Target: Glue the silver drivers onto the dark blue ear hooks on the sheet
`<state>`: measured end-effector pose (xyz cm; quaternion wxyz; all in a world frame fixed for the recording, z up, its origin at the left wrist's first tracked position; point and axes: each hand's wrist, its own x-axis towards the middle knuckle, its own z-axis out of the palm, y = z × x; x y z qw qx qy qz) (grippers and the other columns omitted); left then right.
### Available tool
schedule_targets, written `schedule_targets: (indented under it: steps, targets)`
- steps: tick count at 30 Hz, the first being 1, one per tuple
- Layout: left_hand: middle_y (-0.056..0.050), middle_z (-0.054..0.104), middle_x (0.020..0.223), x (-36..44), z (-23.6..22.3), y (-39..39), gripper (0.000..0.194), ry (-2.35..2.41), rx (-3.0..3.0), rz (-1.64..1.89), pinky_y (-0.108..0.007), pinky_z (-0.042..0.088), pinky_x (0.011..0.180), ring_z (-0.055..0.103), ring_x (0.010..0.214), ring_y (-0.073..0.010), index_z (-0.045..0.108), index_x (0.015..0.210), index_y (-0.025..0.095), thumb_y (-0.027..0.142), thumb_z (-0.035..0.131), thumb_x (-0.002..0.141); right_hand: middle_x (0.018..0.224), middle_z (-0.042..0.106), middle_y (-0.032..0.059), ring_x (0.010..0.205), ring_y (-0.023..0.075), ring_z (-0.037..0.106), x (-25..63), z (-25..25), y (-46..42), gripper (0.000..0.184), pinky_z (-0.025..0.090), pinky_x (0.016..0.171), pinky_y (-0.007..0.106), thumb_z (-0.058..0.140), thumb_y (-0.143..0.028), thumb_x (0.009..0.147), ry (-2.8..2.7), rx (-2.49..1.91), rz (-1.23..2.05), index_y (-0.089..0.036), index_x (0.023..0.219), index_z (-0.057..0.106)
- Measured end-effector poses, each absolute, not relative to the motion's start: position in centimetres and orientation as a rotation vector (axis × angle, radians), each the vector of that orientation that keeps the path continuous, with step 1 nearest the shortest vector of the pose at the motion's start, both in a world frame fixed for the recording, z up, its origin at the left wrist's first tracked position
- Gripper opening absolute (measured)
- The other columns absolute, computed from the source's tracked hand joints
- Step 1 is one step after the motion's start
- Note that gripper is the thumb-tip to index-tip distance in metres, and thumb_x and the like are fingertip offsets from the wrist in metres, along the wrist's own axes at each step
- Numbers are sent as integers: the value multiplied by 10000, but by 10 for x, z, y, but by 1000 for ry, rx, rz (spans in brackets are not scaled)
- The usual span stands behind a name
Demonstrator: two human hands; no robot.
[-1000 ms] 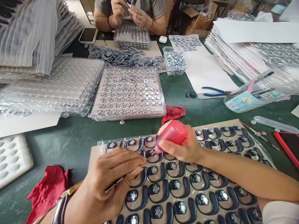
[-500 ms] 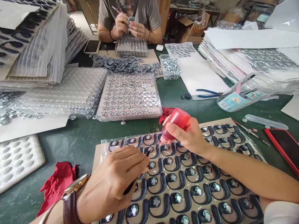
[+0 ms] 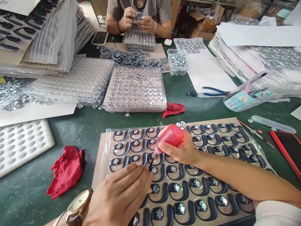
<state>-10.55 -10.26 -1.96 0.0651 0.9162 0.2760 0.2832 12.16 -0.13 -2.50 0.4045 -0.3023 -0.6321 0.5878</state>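
My right hand point(image 3: 185, 150) grips a small red squeeze bottle point(image 3: 169, 137), tipped with its nozzle down on one of the black ear-hook parts point(image 3: 152, 156). My left hand point(image 3: 122, 196) is closed round a thin black tool point(image 3: 151, 164) whose tip points at that same part. Both hands work over a cardboard sheet point(image 3: 103, 150) covered with rows of black ear-hook parts, each with a shiny round insert. A watch sits on my left wrist.
Clear tray of small metal discs point(image 3: 136, 89) lies beyond the sheet, with stacked trays point(image 3: 70, 80) to its left. Red cloths point(image 3: 66, 171), white foam tray point(image 3: 21, 142), blue pliers point(image 3: 213, 92), a red phone point(image 3: 288, 146) and a plastic jar point(image 3: 246, 97) surround. Another person point(image 3: 138, 15) works opposite.
The bottle has tilted down from its raised position onto a part in the third row. My left hand has slid slightly toward me, tool tip still at that part. The view has shifted.
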Motion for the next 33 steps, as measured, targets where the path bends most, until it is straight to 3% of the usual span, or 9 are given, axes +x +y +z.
schedule_targets:
  steps: [8,13,24,29,33]
  targets:
    - [-129,721,1116,-95,-16,-108,418,888,2875,880,-366,347,1206,651,1146,-217,698,1096,36,77,303,968,671,688,-1,578,121,615,124,-28,-1,161,505,576,245,775,-243,801,-1791,-815,1344,-191,752,630]
    - [-108,723,1130,-93,-17,-108,426,924,2848,872,-363,316,1224,630,1179,-213,701,1100,50,86,294,982,657,688,6,605,139,635,123,-27,0,142,527,608,264,731,-269,840,-1788,-857,1304,-193,771,633]
    - [-93,720,1157,-94,-18,-109,404,962,2790,907,-342,343,1215,627,1191,-199,699,1111,61,94,315,990,624,660,15,567,147,611,123,-27,-1,168,525,568,293,734,-331,841,-1683,-944,1300,-193,807,645]
    - [-125,719,1152,-96,-19,-110,412,936,2800,858,-367,464,1134,644,1168,-218,685,1145,55,100,309,982,629,660,10,575,145,610,121,-27,0,191,526,577,292,735,-355,842,-1707,-967,1345,-189,801,649]
    - [-122,718,1158,-97,-18,-110,400,938,2787,853,-365,460,1137,647,1162,-217,677,1160,55,114,324,983,649,668,12,596,145,620,121,-26,1,217,526,589,285,732,-373,846,-1738,-952,1347,-186,777,647]
